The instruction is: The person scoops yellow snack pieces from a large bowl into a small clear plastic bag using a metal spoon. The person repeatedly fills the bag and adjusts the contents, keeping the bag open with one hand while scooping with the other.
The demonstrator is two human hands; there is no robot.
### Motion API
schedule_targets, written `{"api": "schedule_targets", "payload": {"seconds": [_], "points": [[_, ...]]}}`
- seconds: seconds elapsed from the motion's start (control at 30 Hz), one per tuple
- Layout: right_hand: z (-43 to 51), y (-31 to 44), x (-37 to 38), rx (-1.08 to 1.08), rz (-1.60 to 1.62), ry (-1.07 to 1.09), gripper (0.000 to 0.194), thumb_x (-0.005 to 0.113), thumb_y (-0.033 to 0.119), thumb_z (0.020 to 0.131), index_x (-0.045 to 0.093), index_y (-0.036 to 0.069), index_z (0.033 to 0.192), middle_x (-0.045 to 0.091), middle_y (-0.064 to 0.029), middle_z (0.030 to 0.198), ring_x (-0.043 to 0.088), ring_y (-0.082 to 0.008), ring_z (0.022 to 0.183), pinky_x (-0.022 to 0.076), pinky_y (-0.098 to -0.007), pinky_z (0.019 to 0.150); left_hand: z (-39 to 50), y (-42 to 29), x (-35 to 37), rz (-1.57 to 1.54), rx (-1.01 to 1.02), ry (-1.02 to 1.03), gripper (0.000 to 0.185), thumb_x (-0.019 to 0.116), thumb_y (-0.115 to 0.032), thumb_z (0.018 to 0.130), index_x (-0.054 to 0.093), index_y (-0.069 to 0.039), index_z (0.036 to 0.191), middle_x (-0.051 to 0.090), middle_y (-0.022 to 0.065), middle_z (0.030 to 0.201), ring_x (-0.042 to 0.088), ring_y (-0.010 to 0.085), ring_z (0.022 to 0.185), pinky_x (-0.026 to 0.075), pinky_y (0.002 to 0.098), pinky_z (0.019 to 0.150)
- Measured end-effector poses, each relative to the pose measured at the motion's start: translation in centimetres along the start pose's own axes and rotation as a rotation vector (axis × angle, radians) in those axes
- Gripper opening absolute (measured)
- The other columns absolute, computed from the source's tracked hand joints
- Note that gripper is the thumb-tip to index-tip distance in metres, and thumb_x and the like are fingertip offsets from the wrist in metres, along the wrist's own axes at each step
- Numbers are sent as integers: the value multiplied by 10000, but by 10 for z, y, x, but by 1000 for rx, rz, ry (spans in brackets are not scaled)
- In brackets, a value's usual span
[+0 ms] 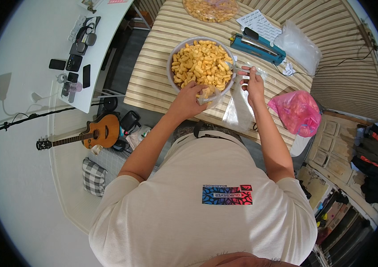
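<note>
A round plastic basin point(169, 66) stands on the cloth-covered table, heaped with yellow-orange puffed corn snacks point(202, 61). At its near rim my left hand point(188, 101) grips a small clear plastic bag point(213, 97) with a few snacks visible inside. My right hand point(254, 85) is just right of the basin and holds a metal spoon point(239, 67) by its handle. The spoon's bowl end reaches over the basin's right rim and touches the snacks, where it is partly hidden. Flat clear plastic bags point(239, 110) lie on the table below my right hand.
A teal impulse sealer point(259, 48) lies beyond the basin, near a blister-like printed sheet point(259, 25) and a clear plastic bundle point(299, 46). A pink bag point(297, 113) sits at right. Another snack-filled bag point(211, 8) lies far back. An acoustic guitar point(100, 131) leans left.
</note>
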State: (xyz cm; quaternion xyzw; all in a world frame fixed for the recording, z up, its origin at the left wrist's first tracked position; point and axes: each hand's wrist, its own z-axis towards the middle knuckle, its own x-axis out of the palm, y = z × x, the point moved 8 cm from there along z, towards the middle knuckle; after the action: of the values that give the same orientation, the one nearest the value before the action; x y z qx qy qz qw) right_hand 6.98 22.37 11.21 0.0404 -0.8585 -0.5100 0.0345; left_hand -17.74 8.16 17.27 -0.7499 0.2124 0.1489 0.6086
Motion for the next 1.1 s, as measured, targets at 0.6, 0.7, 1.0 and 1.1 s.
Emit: {"api": "schedule_targets", "payload": {"seconds": [0.6,0.7,1.0,1.1], "points": [[-88,55,44,-312,-533,171,510,506,424,1230,790,14,1125,764,-82,816,685,-204,707,558,-366,717,4,-3,-1,60,33,-14,657,926,-132,806,722,-3,1418,636,115,1138,732,202,771,638,335,729],[-106,68,58,-405,-676,201,464,524,379,1223,796,11,1144,776,-134,838,758,-306,778,589,-421,781,3,-3,-2,80,32,-10,659,925,-129,803,725,-6,1419,636,115,1140,731,206,771,640,340,736],[-76,61,37,-378,-390,85,527,459,419,1250,794,18,1174,752,-38,840,556,-81,668,468,-265,638,-1,0,-2,57,6,-1,658,881,-105,802,729,-25,1437,631,107,1143,722,203,782,635,341,762],[-44,45,22,-361,-325,2,542,456,431,1248,783,4,1180,752,-38,844,565,-85,679,474,-273,639,-2,-2,-3,4,-11,10,648,845,-94,811,727,-25,1444,626,104,1139,716,194,775,628,338,761]]}}
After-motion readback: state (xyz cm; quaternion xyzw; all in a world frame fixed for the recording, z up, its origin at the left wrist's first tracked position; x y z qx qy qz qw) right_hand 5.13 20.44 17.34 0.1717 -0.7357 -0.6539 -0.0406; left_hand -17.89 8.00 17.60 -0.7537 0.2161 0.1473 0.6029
